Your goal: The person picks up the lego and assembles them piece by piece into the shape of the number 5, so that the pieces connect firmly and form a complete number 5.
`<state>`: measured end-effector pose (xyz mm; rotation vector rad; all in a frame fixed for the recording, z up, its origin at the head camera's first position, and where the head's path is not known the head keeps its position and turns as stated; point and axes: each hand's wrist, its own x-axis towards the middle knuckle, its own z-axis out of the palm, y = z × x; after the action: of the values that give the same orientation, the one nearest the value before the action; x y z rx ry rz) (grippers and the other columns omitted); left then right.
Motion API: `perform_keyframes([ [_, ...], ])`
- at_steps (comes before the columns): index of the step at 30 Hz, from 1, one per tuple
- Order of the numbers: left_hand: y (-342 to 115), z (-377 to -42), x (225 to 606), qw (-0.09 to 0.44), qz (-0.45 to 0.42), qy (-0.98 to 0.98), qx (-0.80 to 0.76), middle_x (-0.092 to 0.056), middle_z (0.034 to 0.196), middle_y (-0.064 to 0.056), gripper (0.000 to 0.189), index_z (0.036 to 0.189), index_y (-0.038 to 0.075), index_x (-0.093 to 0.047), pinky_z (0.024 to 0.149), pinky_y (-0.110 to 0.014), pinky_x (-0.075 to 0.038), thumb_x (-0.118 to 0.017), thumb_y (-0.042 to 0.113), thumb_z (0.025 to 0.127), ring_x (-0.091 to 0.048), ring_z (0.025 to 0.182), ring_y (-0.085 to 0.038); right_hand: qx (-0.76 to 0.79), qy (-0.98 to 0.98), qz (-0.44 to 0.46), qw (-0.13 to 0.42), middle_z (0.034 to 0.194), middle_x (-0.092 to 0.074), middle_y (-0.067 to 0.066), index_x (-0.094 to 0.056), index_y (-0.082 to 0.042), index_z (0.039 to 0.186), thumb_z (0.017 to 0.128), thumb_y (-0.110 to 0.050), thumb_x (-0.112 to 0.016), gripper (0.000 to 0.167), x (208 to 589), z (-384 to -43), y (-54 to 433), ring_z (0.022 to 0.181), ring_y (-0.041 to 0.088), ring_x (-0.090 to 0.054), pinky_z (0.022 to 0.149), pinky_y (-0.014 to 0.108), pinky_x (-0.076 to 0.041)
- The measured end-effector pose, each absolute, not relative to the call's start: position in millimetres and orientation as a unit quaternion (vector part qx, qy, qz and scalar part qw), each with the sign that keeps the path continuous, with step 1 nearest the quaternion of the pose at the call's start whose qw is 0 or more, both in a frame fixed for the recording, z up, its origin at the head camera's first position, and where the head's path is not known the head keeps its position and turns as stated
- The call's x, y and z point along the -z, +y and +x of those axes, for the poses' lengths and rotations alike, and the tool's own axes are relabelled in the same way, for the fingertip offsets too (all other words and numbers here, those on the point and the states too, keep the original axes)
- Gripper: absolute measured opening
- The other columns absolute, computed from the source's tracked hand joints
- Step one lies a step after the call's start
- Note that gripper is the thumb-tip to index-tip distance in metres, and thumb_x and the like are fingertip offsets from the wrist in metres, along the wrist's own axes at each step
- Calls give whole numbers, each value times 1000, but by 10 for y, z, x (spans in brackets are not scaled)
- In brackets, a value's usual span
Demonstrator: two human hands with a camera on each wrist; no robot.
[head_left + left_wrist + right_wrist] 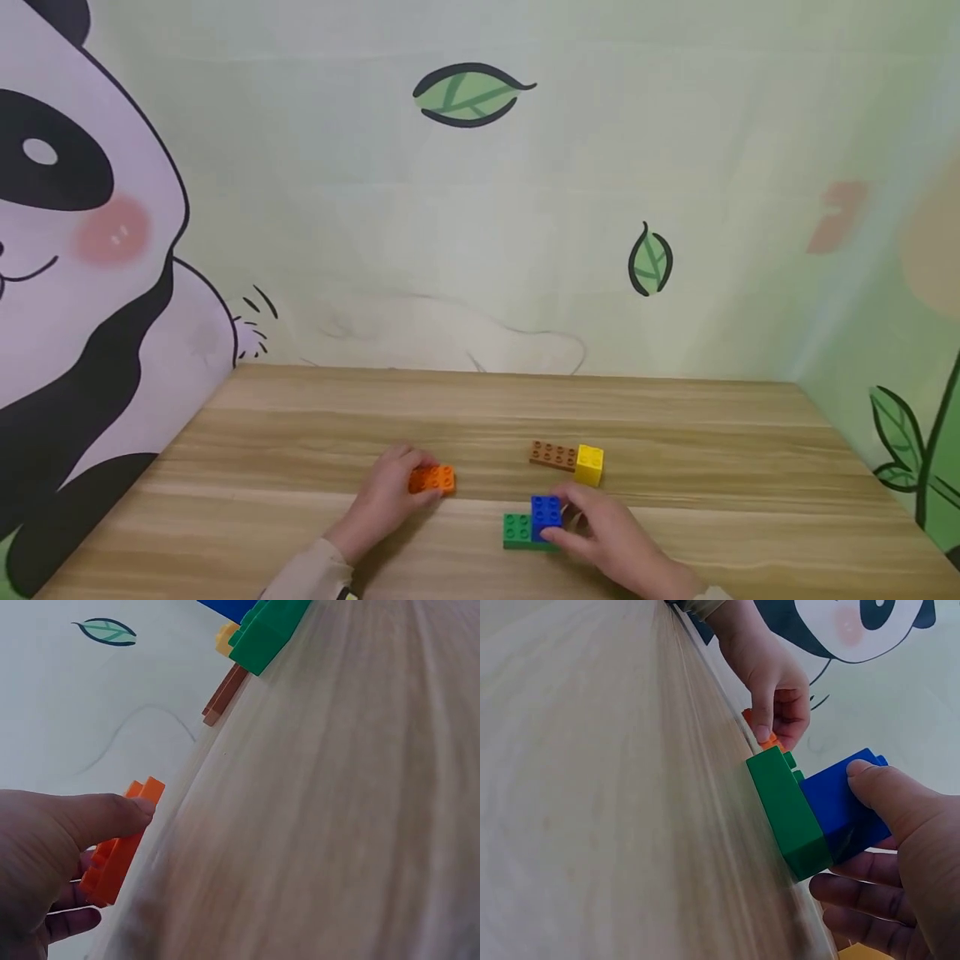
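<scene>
My left hand [386,493] pinches an orange toy building brick [444,478] between thumb and fingers, low over the wooden table. In the left wrist view the thumb presses one long side of that brick. My right hand [611,533] grips a blue brick [840,802], thumb on its near side. This blue brick stands on the right half of a longer green brick [517,532], whose left studs show bare. Behind the right hand a yellow brick [589,465] sits at the right end of a flat brown brick [552,455].
The wooden table [337,408] reaches back to a pale wall [480,250] painted with leaves. A painted panda [180,317] covers the wall at the left. The brown and yellow bricks lie just beyond the right hand.
</scene>
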<state>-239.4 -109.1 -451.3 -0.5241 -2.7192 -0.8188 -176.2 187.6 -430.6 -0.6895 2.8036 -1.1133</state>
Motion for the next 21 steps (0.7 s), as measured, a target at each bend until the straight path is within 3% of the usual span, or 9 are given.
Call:
perform_keyframes([
  [10, -998, -2323, 4349, 135, -198, -928, 285, -63, 96, 2, 29, 95, 13, -69, 83, -35, -47, -84, 24, 72, -55, 92, -15, 358, 909, -211, 21, 93, -62, -5, -59, -10, 114, 89, -45, -64, 44, 4343, -1754, 1893, 79, -1, -53, 67, 18, -49],
  [21, -850, -2144, 4100, 137, -222, -921, 288, -59, 94, 4, 27, 97, 11, -69, 75, -26, -46, -81, 23, 76, -49, 88, -10, 351, 913, -209, 5, 92, -62, -6, -61, -11, 112, 87, -44, -66, 41, 4347, -1761, 1892, 78, 0, -53, 66, 18, -49],
])
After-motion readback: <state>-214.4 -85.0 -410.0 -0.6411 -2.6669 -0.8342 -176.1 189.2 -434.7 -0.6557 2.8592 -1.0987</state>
